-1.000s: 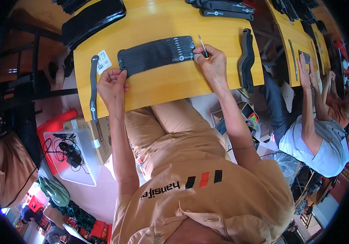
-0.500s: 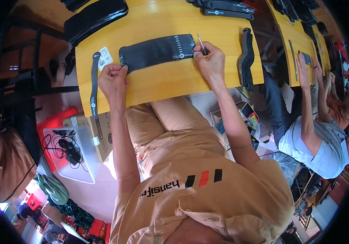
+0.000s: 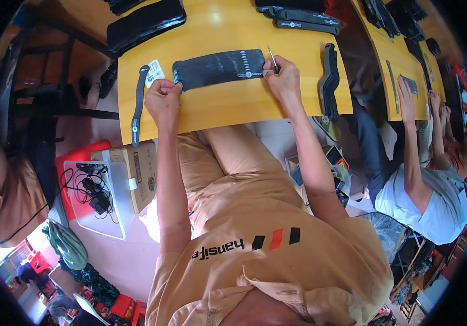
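Observation:
A flat pack of black straps [image 3: 217,71], glossy as if in clear film, lies across the yellow table before me. My left hand [image 3: 163,104] is closed, thumb and fingers pinching the pack's near left corner. At the other end, my right hand [image 3: 284,82] has its fingers closed against the pack's right edge. A slim metal-tipped tool with a dark handle [image 3: 272,57] sticks up from that hand, pointing away from me; its exact kind is unclear. Left of my left hand lie a single dark strap [image 3: 140,106] and a white printed label [image 3: 156,69].
Loose black straps [image 3: 328,81] lie stacked at the table's right edge [image 3: 347,103]. Black bundles [image 3: 146,26] sit at the far left, more straps [image 3: 299,20] at the far right. Below left stand a clear bin with cables [image 3: 119,217] and a carton [image 3: 144,174]. Co-workers sit on both sides.
My view has shifted slightly, so the table and pack appear a little lower and further right. Both hands keep their places at the pack's ends, the tool still in the right.

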Motion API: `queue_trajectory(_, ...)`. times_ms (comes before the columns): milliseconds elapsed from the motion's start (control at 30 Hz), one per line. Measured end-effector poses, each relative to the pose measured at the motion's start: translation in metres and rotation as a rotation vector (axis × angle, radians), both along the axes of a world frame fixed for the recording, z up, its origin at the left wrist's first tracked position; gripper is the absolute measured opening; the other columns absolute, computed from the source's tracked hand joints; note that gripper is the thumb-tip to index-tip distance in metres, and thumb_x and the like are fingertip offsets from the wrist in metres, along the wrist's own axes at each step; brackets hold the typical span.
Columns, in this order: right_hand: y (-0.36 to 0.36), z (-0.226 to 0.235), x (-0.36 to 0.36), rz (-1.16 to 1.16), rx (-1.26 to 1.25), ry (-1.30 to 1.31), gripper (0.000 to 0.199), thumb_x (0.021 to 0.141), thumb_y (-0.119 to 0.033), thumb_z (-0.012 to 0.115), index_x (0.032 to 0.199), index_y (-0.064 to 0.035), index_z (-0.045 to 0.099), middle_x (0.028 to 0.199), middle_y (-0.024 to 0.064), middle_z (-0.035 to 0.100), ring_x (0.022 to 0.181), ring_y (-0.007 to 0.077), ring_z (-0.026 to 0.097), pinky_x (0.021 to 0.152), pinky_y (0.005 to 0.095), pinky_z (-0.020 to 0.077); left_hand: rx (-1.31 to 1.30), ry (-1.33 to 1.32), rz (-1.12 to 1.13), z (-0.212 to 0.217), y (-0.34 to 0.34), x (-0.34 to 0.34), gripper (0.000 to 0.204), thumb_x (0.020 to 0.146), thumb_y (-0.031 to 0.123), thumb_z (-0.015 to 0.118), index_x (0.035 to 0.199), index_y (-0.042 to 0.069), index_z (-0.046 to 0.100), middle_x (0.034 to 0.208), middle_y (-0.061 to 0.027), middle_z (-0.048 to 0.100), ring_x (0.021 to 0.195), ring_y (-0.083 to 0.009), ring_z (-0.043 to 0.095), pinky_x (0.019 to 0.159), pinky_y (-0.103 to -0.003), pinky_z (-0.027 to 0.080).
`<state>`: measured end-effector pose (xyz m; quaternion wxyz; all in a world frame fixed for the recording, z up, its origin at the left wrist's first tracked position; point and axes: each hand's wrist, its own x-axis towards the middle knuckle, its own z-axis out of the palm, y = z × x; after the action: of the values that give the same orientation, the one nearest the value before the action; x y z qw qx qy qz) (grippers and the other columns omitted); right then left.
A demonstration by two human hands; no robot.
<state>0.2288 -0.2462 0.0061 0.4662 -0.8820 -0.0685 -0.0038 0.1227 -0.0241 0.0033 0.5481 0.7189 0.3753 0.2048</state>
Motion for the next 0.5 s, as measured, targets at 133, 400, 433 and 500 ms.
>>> queue_trajectory(133, -0.001, -0.004, 0.0, -0.002, 0.016, 0.016, 0.004, 0.067, -0.004, 0.057, 0.07, -0.0027, 0.059, 0.056, 0.0069, 0.054, 0.053, 0.0161, 0.052, 0.054, 0.0286, 0.0419, -0.044, -0.052, -0.033, 0.001, 0.0, 0.0, 0.013, 0.07, 0.0, 0.065, 0.068, 0.004, 0.052, 0.054, -0.0004, 0.05, 0.038, -0.0063, 0.042, 0.035, -0.02, 0.032)
queue_trajectory(400, -0.002, -0.009, 0.004, -0.004, 0.047, 0.035, 0.008, 0.069, -0.008, 0.055, 0.07, -0.0032, 0.062, 0.055, 0.012, 0.055, 0.053, 0.0214, 0.055, 0.056, 0.0328, 0.0436, -0.157, 0.073, -0.12, -0.005, 0.029, 0.009, 0.012, 0.065, -0.001, 0.067, 0.063, 0.002, 0.055, 0.056, -0.0052, 0.056, 0.041, -0.01, 0.05, 0.039, -0.021, 0.04)
queue_trajectory(433, -0.002, -0.01, 0.005, -0.008, 0.049, 0.034, 0.009, 0.07, -0.01, 0.056, 0.07, -0.0035, 0.062, 0.055, 0.0125, 0.056, 0.054, 0.0227, 0.056, 0.056, 0.0334, 0.0437, -0.163, 0.099, -0.157, -0.004, 0.032, 0.011, 0.012, 0.064, -0.001, 0.067, 0.063, 0.002, 0.056, 0.056, -0.0051, 0.056, 0.041, -0.0096, 0.05, 0.039, -0.02, 0.039)
queue_trajectory(500, -0.002, -0.014, 0.006, -0.009, 0.057, 0.025, 0.01, 0.071, -0.011, 0.056, 0.071, -0.0038, 0.063, 0.056, 0.0131, 0.056, 0.054, 0.0239, 0.056, 0.056, 0.0341, 0.0438, -0.164, 0.12, -0.192, -0.004, 0.04, 0.011, 0.011, 0.064, -0.001, 0.067, 0.062, 0.002, 0.056, 0.057, -0.0051, 0.057, 0.04, -0.0092, 0.05, 0.039, -0.019, 0.039)
